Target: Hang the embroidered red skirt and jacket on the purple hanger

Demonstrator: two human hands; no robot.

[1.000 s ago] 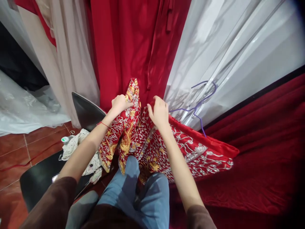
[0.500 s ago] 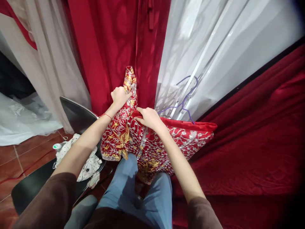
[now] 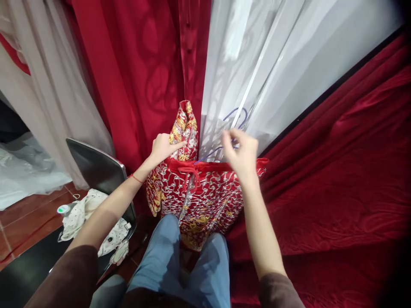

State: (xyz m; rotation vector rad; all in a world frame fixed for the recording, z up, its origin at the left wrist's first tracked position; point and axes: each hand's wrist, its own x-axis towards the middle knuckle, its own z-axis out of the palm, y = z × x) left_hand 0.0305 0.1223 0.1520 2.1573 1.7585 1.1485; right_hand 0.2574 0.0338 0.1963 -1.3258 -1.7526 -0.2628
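A red garment embroidered in gold and silver hangs in front of my knees. My left hand is closed on its upper left corner, holding a bunched fold upright. My right hand is at the garment's upper right edge, its fingers curled near a thin purple wire hanger that leans on the white plastic garment covers. I cannot make out whether the right fingers grip the cloth or the hanger.
A black chair stands at the left with a white spotted cloth on its seat. Red and beige hanging garments are behind. A red velvet surface spreads to the right. Brown floor tiles lie at the left.
My right hand slid rightward along the garment's top edge, from near my left hand out toward the purple hanger. The garment is now stretched wider and flatter between both hands.
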